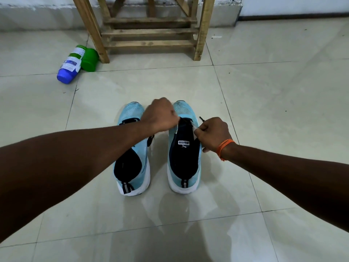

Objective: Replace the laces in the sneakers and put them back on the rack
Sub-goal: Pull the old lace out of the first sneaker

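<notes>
On tiled floor [264,91], PUMA-labelled sneaker [186,109], left hand [160,115] and right hand [213,133] pinching lace [201,119]

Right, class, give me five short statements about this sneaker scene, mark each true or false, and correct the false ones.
1. Both hands work at the right sneaker. True: the left hand and the right hand are at its lace area.
2. The right hand pinches a black lace. True.
3. The left sneaker stands on the wooden rack. False: it stands on the tiled floor, in front of the rack.
4. The blue-capped bottle stands upright. False: it lies on its side beside a green container.
5. The orange thread is on the left wrist. False: it is on the right wrist.
</notes>
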